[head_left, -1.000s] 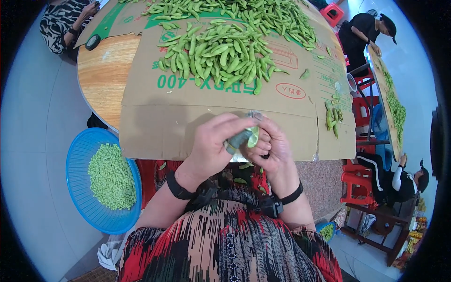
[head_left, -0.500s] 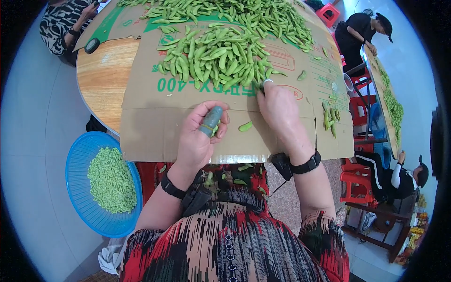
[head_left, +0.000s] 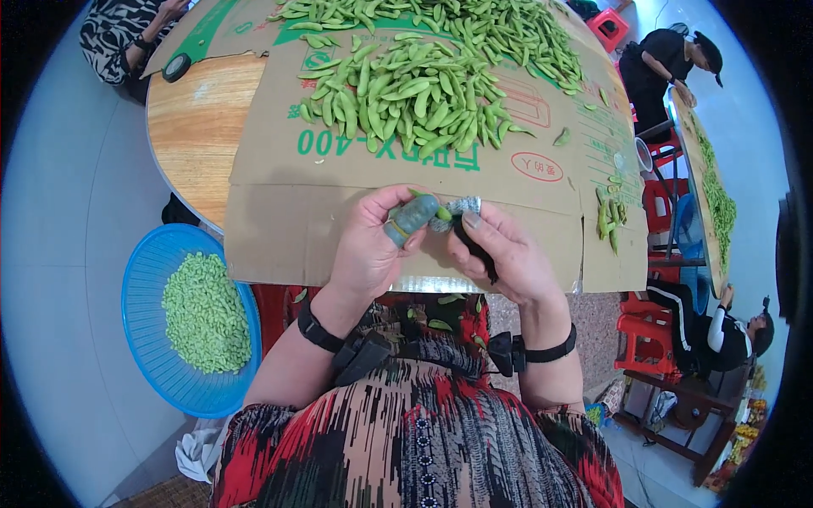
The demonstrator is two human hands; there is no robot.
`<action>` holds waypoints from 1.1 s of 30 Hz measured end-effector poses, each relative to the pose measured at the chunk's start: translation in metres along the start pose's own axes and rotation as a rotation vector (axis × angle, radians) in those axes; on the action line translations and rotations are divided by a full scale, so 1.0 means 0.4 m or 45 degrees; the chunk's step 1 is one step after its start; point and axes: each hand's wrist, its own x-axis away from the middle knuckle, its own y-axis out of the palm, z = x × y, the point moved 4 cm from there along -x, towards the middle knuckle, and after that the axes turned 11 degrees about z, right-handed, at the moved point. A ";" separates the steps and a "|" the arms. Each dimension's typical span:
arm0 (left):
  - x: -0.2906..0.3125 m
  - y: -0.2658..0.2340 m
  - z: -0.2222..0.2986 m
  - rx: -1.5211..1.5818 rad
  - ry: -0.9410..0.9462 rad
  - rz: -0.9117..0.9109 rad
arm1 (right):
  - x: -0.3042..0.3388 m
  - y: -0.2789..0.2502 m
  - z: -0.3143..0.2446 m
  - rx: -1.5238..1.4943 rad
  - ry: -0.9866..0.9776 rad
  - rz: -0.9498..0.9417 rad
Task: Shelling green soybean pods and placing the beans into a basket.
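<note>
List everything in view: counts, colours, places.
Pods: uncountable, green, mostly on cardboard
Cardboard: count unclear, brown, near table
Near table: one, wood-coloured, ahead
Basket: one, blue, lower left
Shelled beans: uncountable, pale green, in basket
Round object: one, black, table's left
Far table: one, brown, right
Stools: several, red, right
People: three, dark or patterned clothes, both sides
Wrist straps: two, black, wrists
Left grip: one, green thumb cover, pinching pod
Right grip: one, silvery wrap, around dark object
</note>
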 end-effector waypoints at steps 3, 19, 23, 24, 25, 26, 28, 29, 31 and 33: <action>0.004 -0.007 0.000 -0.073 0.041 0.070 | 0.010 0.007 0.001 0.031 -0.016 -0.132; 0.014 0.002 0.015 -0.276 0.027 -0.032 | 0.001 0.033 0.043 -0.577 0.260 -0.204; 0.013 0.005 0.012 -0.066 -0.197 -0.127 | 0.010 0.031 0.047 -0.666 0.312 -0.259; 0.013 0.000 0.006 -0.007 -0.279 -0.156 | 0.011 0.030 0.046 -0.587 0.277 -0.218; 0.013 0.002 0.001 -0.009 -0.280 -0.158 | 0.011 0.031 0.046 -0.589 0.275 -0.218; 0.009 0.004 -0.003 -0.119 -0.185 -0.116 | 0.005 0.020 0.041 -0.274 0.095 -0.088; 0.002 0.012 -0.016 -0.234 -0.088 -0.077 | 0.010 0.010 0.015 0.315 -0.206 0.184; -0.005 0.011 -0.016 -0.432 0.100 0.003 | 0.009 0.006 0.020 0.310 -0.209 0.189; -0.006 0.015 -0.005 -0.633 0.291 0.077 | 0.014 -0.003 -0.002 1.041 -0.825 0.392; -0.002 0.009 -0.015 -0.710 0.184 0.083 | 0.004 -0.029 0.013 0.942 -0.709 0.332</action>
